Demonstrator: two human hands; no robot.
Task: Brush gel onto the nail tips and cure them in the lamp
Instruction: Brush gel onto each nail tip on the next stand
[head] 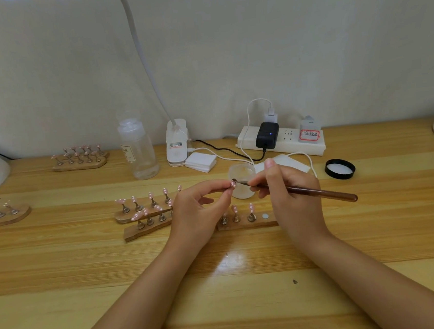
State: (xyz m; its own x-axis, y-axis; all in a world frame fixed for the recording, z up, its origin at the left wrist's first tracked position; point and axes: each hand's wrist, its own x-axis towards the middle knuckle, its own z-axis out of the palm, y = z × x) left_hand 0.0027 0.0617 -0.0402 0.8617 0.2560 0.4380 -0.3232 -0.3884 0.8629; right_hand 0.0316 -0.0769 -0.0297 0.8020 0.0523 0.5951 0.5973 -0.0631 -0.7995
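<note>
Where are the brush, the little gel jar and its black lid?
brush (320, 192), head view, middle of the brown handle.
gel jar (240, 171), head view, its frosted rim.
black lid (340, 169), head view, its white inside.

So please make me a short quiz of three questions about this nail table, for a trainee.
1. True or false: the black lid sits on the gel jar.
2. Which hand holds the brush?
A. left hand
B. right hand
C. neither
3. Fill in: the brush tip touches the nail tip that the left hand ____ between its fingertips.

Key:
1. False; the lid lies on the table, to the right of the open jar.
2. B
3. pinches
</note>
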